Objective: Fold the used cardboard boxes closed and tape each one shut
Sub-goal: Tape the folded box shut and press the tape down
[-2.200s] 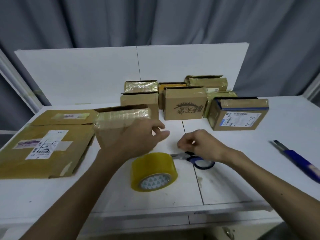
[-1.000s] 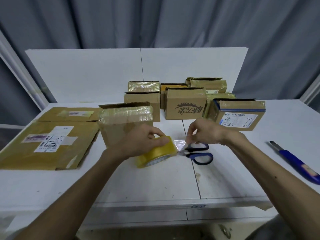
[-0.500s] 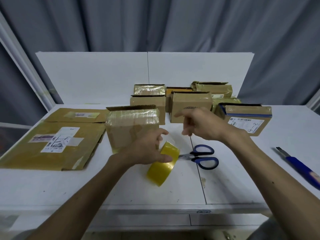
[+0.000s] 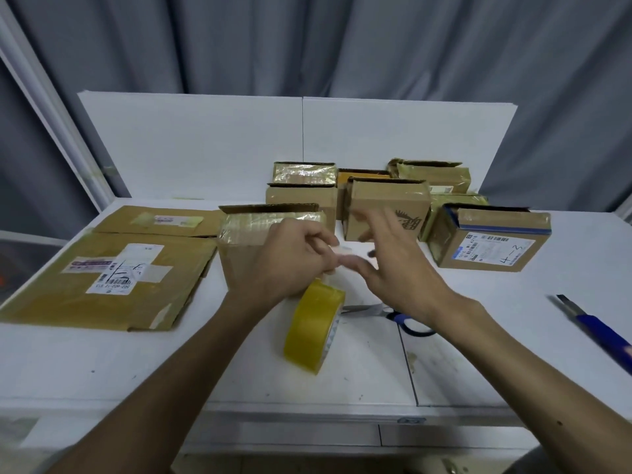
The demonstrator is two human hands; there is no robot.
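My left hand [image 4: 290, 261] pinches the loose end of the clear tape just above the yellow tape roll [image 4: 314, 331]. The roll stands on edge and tilted; I cannot tell whether it hangs or rests on the table. My right hand [image 4: 393, 268] hovers beside the left with fingers spread and blurred, holding nothing. A cardboard box [image 4: 246, 248] with a shiny taped top and one raised flap stands right behind my left hand. Blue-handled scissors [image 4: 407, 319] lie on the table, partly hidden under my right wrist.
Several small boxes [image 4: 386, 210] are grouped at the back, and one with a white label [image 4: 489, 241] sits to the right. Flattened cardboard [image 4: 109, 278] covers the left side. A blue utility knife [image 4: 595, 326] lies at the right. A white panel [image 4: 205, 145] backs the table.
My left hand picked the roll up off the table and turned it on edge. My right hand pulled at the tape end, let go, and now hovers open beside the left.
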